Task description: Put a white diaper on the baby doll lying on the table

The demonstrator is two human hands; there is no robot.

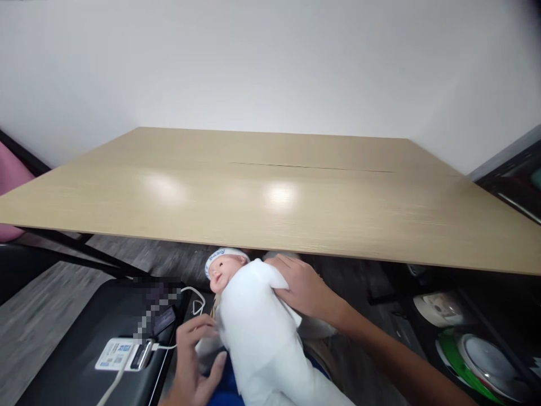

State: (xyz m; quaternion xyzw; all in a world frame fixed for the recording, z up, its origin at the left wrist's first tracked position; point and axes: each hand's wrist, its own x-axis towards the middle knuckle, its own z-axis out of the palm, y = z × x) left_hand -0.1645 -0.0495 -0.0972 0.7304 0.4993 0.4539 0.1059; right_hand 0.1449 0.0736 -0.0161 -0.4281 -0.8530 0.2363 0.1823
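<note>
Pale and plain, the wall [270,67] rose behind a wood-toned counter [211,186] whose sheen caught two patches of light. Below the near edge of that counter, over the person's lap, lay the doll [260,318], face up and slanting, its head toward the left in a white cap [226,252] with blue lettering. White clothing covered its body.

The right hand [298,285] clasped the doll near the shoulder, thumb on the near side of the cloth, most fingertips hidden beyond it. The left hand [194,352] was beside the doll's other flank, thumb and fingers parted; whether its fingertips touched the fabric could not be told.

Good handling here probably meant keeping the right hold light but steady, and using the left palm as a support under the back and head. Since the head lay close to the counter's edge, lifting straight up looked risky; drawing the doll toward the body first seemed safer.
</note>
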